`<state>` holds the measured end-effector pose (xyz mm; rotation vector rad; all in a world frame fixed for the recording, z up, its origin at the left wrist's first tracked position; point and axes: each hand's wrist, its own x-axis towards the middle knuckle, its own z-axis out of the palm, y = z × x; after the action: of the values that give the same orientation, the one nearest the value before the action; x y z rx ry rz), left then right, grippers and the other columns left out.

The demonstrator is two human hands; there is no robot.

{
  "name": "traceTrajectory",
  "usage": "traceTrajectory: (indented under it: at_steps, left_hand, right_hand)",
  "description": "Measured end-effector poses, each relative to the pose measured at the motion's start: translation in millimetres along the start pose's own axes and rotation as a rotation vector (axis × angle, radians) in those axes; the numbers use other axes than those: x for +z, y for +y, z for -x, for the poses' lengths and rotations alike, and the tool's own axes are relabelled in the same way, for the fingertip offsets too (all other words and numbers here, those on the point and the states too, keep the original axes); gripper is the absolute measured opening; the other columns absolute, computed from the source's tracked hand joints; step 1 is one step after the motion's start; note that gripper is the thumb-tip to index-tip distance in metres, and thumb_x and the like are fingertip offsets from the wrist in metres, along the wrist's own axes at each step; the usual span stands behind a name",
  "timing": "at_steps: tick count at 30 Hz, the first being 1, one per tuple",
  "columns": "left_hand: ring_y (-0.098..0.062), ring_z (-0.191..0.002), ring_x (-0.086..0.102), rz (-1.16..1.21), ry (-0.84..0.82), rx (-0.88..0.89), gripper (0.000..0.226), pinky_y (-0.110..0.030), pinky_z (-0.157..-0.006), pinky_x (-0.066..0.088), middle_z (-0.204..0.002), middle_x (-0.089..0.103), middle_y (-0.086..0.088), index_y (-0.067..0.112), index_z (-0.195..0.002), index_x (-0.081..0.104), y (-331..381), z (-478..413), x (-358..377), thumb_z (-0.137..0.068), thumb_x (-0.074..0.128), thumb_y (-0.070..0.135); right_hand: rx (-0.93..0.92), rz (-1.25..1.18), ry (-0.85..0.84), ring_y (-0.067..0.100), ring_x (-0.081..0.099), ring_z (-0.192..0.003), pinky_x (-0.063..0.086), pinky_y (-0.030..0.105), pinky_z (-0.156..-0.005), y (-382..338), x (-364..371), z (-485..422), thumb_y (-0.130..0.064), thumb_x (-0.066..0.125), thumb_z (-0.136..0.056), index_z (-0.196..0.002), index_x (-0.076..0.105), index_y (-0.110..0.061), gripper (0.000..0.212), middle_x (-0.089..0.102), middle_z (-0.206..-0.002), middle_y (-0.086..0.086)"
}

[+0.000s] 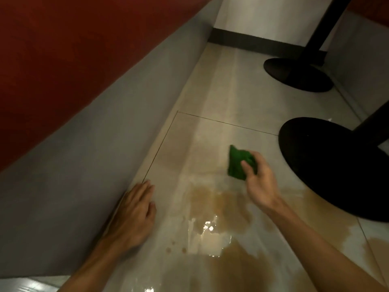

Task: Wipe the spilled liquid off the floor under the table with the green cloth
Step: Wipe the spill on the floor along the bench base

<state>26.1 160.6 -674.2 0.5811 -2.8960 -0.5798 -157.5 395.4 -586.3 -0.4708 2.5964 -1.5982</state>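
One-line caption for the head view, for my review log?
Right hand grips the green cloth just beyond a brown spill on the floor; left hand rests flat nearby.

A black round table base [336,169] stands on glossy beige tiles [221,98]. Beyond it is a second base [299,74]; to its left, a grey panel [94,133].

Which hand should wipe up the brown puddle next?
The right hand. It grips the green cloth, just beyond the brown spill. The left hand rests flat on the floor beside the grey bench base, holding nothing, probably bracing the person.
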Motion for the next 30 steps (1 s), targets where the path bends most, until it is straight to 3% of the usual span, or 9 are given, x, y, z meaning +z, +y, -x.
traceTrajectory:
  at_steps: [4,8,15,22,27,30]
  left_hand:
    - [-0.002,-0.143,0.01,-0.005,0.0,-0.03,0.077,-0.026,-0.117,0.005,-0.156,0.015,0.015,0.025,-0.149,0.027,-1.6,1.5,4.7,-0.084,-0.001,0.057]
    - [-0.002,-0.143,0.011,0.003,-0.01,-0.051,0.079,-0.028,-0.118,0.008,-0.156,0.017,0.015,0.026,-0.148,0.03,0.9,-2.7,3.9,-0.084,-0.001,0.06]
    - [0.002,-0.139,0.001,0.036,-0.013,-0.069,0.087,-0.021,-0.114,-0.003,-0.156,0.012,0.013,0.022,-0.149,0.025,11.0,-1.8,0.1,-0.078,-0.003,0.063]
    - [-0.004,-0.143,0.009,0.02,-0.023,-0.055,0.085,-0.024,-0.117,0.004,-0.156,0.017,0.011,0.021,-0.148,0.029,8.2,-2.5,1.2,-0.08,0.0,0.062]
    - [0.0,-0.142,0.007,0.042,-0.031,-0.061,0.082,-0.027,-0.119,0.007,-0.155,0.016,0.015,0.025,-0.148,0.029,5.3,-2.0,-0.3,-0.08,0.0,0.062]
    - [0.001,-0.142,0.006,0.05,-0.013,-0.066,0.081,-0.025,-0.118,0.005,-0.155,0.015,0.018,0.028,-0.148,0.028,4.0,-2.1,0.5,-0.081,0.0,0.062]
  right_hand:
    - [0.198,0.464,0.083,0.03,0.053,-0.108,0.044,0.035,-0.092,59.5,-36.2,-31.1,-0.007,0.047,-0.095,-0.128,0.046,-0.008,0.033,0.051,-0.127,0.014]
    - [0.259,0.731,0.003,0.038,0.046,-0.117,0.041,0.045,-0.1,84.2,-22.8,-41.9,-0.002,0.055,-0.086,-0.127,0.041,-0.004,0.044,0.046,-0.131,0.021]
    - [0.065,0.672,-0.194,0.036,0.032,-0.135,0.025,0.038,-0.114,49.3,48.5,-44.1,-0.017,0.051,-0.093,-0.147,0.031,-0.014,0.057,0.031,-0.148,0.019]
    - [-0.21,0.651,-0.48,0.032,0.011,-0.146,0.005,0.035,-0.119,6.8,114.0,-8.1,-0.023,0.05,-0.096,-0.15,0.026,-0.023,0.059,0.014,-0.159,0.014]
    - [-0.351,0.676,-0.544,0.018,0.015,-0.147,-0.002,0.033,-0.118,20.1,84.8,-9.4,-0.018,0.052,-0.093,-0.148,0.029,-0.029,0.061,0.019,-0.159,0.004]
    - [-0.284,0.651,-0.495,0.02,0.026,-0.143,0.009,0.033,-0.118,41.1,48.9,-31.6,-0.018,0.054,-0.093,-0.144,0.037,-0.028,0.055,0.029,-0.155,0.003]
